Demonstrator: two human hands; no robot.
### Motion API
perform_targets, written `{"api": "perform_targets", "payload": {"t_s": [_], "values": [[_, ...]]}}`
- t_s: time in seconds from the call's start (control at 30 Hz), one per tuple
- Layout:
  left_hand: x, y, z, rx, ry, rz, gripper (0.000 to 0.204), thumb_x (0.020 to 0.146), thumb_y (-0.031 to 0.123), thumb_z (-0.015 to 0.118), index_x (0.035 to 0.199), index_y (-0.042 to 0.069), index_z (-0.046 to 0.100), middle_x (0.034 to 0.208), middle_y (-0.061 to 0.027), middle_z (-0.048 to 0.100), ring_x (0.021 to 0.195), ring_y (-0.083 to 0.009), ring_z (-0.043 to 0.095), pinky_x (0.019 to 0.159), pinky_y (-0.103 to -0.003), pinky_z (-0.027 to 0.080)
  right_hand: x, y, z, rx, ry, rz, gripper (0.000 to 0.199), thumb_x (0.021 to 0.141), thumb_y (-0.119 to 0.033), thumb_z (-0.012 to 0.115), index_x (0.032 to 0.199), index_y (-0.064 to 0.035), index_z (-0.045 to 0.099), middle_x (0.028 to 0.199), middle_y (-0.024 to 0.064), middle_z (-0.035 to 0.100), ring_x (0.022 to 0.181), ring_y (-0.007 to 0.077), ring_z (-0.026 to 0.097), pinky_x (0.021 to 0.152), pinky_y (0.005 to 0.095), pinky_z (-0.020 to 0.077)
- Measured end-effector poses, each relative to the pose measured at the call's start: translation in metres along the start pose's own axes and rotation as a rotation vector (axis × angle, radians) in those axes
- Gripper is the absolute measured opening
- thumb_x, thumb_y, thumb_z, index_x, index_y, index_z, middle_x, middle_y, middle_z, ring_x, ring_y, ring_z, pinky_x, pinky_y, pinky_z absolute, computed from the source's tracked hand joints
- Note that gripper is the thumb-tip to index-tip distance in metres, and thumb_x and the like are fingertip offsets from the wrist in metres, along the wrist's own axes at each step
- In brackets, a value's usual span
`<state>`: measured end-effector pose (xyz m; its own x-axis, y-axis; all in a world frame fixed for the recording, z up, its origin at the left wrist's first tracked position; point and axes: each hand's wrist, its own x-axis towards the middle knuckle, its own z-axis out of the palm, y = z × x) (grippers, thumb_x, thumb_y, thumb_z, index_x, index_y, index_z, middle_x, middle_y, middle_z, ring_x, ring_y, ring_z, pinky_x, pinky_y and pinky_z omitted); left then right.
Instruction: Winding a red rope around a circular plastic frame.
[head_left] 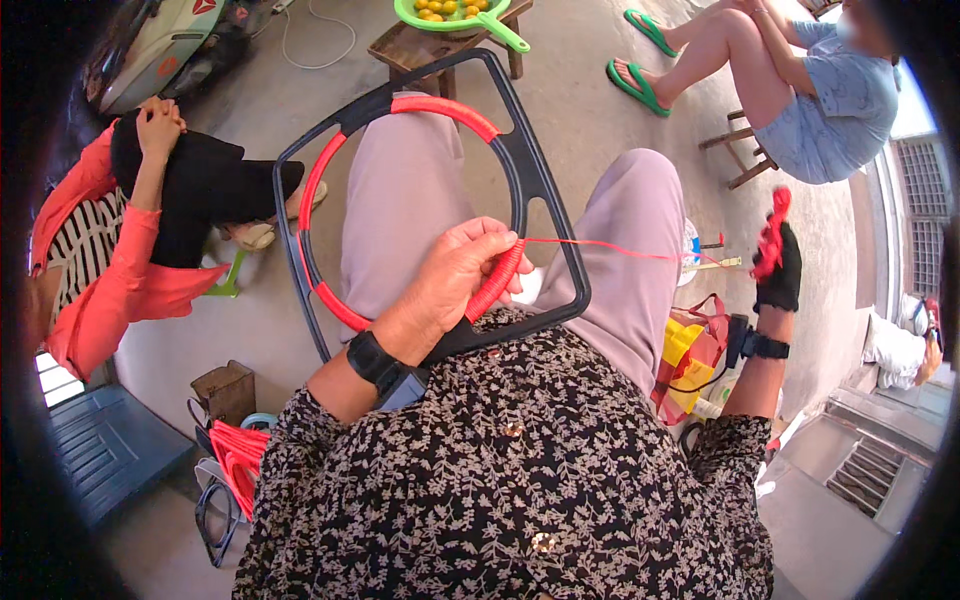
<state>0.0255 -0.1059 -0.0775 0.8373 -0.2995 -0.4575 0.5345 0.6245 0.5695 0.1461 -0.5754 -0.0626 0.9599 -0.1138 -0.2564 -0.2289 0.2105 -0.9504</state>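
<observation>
A black square frame (525,165) with a round inner ring rests across my lap, tilted. Red cord (448,106) is wound tightly around several stretches of the ring; bare black shows between them. My left hand (468,265) is closed on the ring's right lower side, thumb and finger pinching the red winding where the loose end leaves it. From there a thin red strand (620,249) runs taut to the right. Held out at the far right, my right hand (778,265), in a black glove, grips a bunched hank of red cord (772,240).
A person in a coral jacket (135,245) sits at left; another in light blue (840,110) sits on a wooden stool at upper right. A green colander (515,35) of small orange fruit stands on a stool ahead. Beside my right leg is a yellow-red bag (685,365). Red cord (238,455) lies at lower left.
</observation>
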Motion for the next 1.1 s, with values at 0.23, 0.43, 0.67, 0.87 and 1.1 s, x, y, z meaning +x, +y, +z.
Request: {"api": "perform_targets", "payload": {"t_s": [0.23, 0.43, 0.67, 0.87, 1.1], "values": [[-0.003, -0.012, -0.003, 0.357, 0.097, 0.228, 0.015, 0.086, 0.013, 0.061, 0.097, 0.003, 0.056, 0.085, -0.0083, 0.064, 0.075, -0.0117, 0.062, 0.066, -0.022, 0.049, -0.046, -0.002, 0.270, -1.170, -0.499, -1.014, 0.039, 0.075, -0.005, 0.059, 0.113, -0.0074, 0.057, 0.108, 0.0121, 0.060, 0.096, 0.0242, 0.059, 0.085, 0.0339, 0.0460], [0.006, -0.016, -0.003, 0.717, 0.213, 0.464, 0.019, 0.085, 0.011, 0.062, 0.098, -0.001, 0.058, 0.091, -0.0043, 0.061, 0.084, -0.0123, 0.058, 0.075, -0.024, 0.045, -0.062, 0.027, 0.346, -1.481, -1.039, -1.422, 0.019, 0.068, -0.015, 0.059, 0.087, -0.0123, 0.062, 0.108, 0.0078, 0.057, 0.115, 0.0267, 0.047, 0.099, 0.0461, 0.0342], [-0.003, -0.008, 0.009, 0.637, 0.146, 0.328, 0.013, 0.085, 0.011, 0.060, 0.088, -0.001, 0.056, 0.089, -0.0033, 0.058, 0.077, -0.0098, 0.055, 0.071, -0.024, 0.046, -0.061, 0.020, 0.326, -1.250, -0.933, -1.078, 0.043, 0.062, -0.012, 0.069, 0.104, -0.0113, 0.060, 0.111, 0.0092, 0.057, 0.112, 0.0296, 0.050, 0.097, 0.0426, 0.0372], [0.003, -0.011, 0.005, 0.289, -0.050, 0.173, 0.012, 0.092, 0.013, 0.047, 0.095, 0.002, 0.052, 0.087, -0.0016, 0.057, 0.079, -0.0076, 0.056, 0.071, -0.023, 0.047, -0.090, 0.013, 0.274, -1.166, -1.061, -0.926, 0.045, 0.062, -0.013, 0.072, 0.105, -0.0105, 0.058, 0.111, 0.0104, 0.057, 0.109, 0.0305, 0.051, 0.094, 0.0442, 0.0387], [0.008, -0.013, -0.002, 0.102, -0.063, 0.150, 0.013, 0.093, 0.016, 0.050, 0.095, 0.003, 0.052, 0.087, -0.0037, 0.060, 0.075, -0.0101, 0.059, 0.069, -0.024, 0.050, -0.113, 0.036, 0.268, -1.204, -0.862, -1.114, 0.038, 0.065, -0.017, 0.068, 0.100, -0.0065, 0.058, 0.111, 0.0124, 0.056, 0.112, 0.0308, 0.050, 0.098, 0.0472, 0.0357]]}}
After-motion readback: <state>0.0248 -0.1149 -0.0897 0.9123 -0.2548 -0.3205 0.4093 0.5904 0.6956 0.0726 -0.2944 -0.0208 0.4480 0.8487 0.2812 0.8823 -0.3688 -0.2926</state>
